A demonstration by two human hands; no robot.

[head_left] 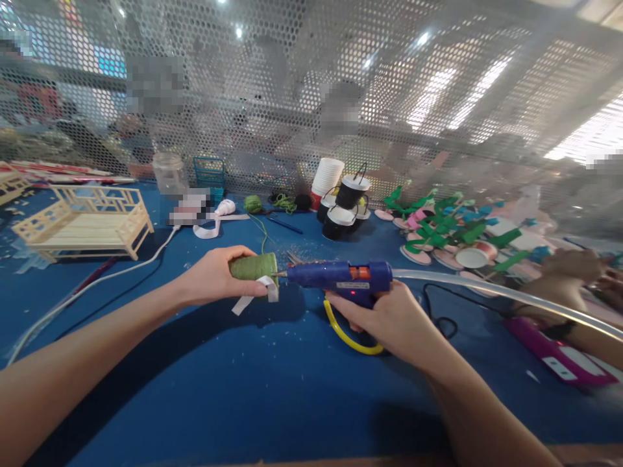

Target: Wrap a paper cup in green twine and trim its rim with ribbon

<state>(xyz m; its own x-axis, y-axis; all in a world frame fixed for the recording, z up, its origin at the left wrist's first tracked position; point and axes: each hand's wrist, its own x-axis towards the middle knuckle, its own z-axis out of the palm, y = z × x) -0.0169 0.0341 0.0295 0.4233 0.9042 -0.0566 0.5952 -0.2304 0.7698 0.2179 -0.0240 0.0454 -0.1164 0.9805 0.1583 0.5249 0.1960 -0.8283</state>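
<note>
Two hands (214, 275) (389, 321) – glue gun (341, 275) at green spool (254, 266); cups (341, 201) behind.

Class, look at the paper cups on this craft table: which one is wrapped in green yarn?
The cup gripped in the left hand, at the glue gun nozzle. The others by the mesh are white or black-wrapped.
</note>
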